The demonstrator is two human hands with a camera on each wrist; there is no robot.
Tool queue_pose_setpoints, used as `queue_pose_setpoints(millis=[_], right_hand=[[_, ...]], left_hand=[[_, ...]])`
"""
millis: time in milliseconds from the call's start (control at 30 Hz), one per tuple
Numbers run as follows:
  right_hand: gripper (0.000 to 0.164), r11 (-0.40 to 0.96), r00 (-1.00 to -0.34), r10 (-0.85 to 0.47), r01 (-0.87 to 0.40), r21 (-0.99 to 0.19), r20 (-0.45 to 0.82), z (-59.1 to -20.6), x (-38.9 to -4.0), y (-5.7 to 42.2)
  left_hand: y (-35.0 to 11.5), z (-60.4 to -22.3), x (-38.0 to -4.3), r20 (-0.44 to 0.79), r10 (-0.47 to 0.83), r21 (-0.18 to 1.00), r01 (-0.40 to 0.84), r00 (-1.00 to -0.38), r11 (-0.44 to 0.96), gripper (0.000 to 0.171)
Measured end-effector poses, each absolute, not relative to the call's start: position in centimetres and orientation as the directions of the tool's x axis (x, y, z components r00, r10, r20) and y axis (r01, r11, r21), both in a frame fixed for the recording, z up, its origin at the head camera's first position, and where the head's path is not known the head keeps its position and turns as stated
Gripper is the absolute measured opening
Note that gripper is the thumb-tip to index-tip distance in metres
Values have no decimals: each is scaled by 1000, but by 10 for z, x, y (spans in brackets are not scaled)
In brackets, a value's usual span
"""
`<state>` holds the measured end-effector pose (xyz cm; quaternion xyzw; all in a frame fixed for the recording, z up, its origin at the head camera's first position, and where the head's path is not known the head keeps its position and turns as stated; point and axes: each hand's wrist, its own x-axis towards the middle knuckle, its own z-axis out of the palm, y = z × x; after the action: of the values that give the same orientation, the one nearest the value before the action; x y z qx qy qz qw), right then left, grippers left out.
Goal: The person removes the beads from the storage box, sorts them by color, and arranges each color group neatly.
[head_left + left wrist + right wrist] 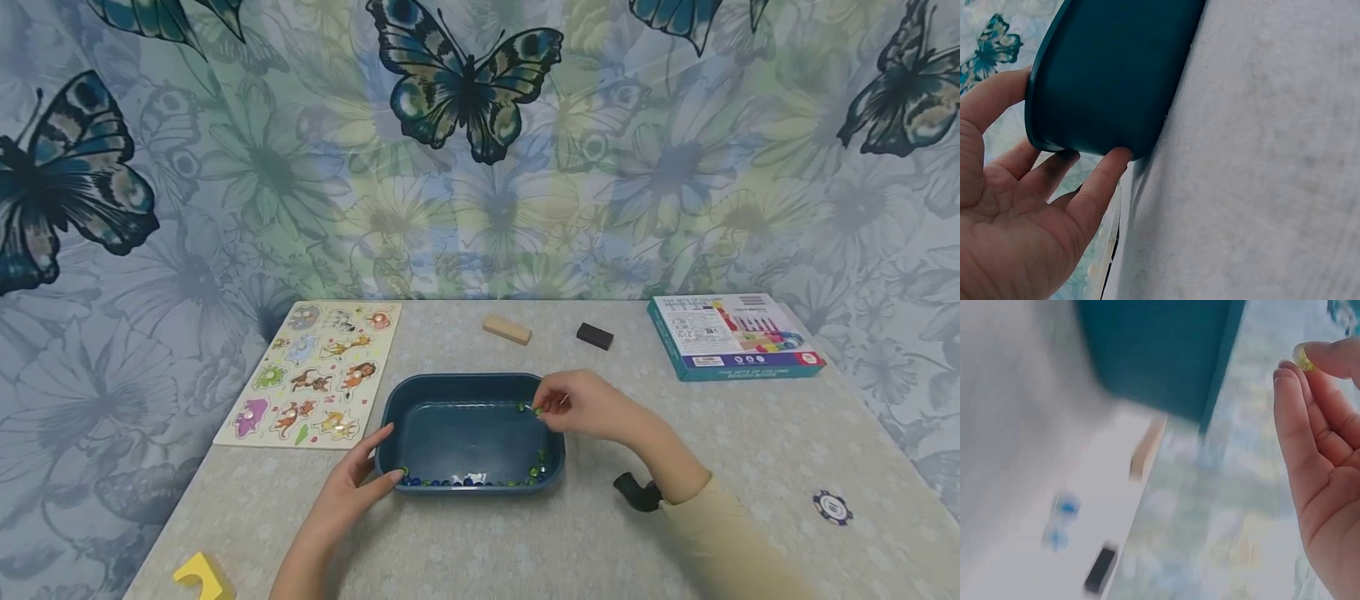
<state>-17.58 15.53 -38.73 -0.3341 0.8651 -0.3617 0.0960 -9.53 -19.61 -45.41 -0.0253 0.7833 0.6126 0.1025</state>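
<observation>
A dark blue plastic tub (472, 433) stands mid-table, with blue and green glass marbles (468, 482) lined along its near and right inner edges. My left hand (348, 479) holds the tub's left end. In the left wrist view, that hand's thumb (1007, 94) reaches over the rim while the other fingers touch the outer wall. Over the tub's far right corner, my right hand (573, 404) pinches a small yellow-green marble (1302, 357) between thumb and fingertips. Another green marble (521, 407) shows beside those fingers.
An animal puzzle board (315, 375) lies left. Behind the tub are a beige block (507, 329) and a black block (595, 336). A game box (735, 337), poker chip (832, 507) and black curved piece (637, 492) lie right. A yellow arched block (204, 575) sits front left.
</observation>
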Motion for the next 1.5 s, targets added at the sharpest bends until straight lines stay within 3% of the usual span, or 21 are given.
queue_pose_setpoints(millis=[267, 567, 1500], right_hand=[[6, 652, -861, -509, -396, -646, 14, -407, -185, 208], [7, 735, -891, -438, -277, -619, -122, -440, -188, 215], [9, 828, -933, -338, -232, -511, -124, -445, -183, 203]], left_hand=[[-198, -454, -95, -177, 91, 955, -149, -980, 257, 64], [-199, -455, -96, -177, 91, 956, -149, -980, 253, 64], [-196, -453, -95, -190, 86, 955, -164, -978, 248, 65]])
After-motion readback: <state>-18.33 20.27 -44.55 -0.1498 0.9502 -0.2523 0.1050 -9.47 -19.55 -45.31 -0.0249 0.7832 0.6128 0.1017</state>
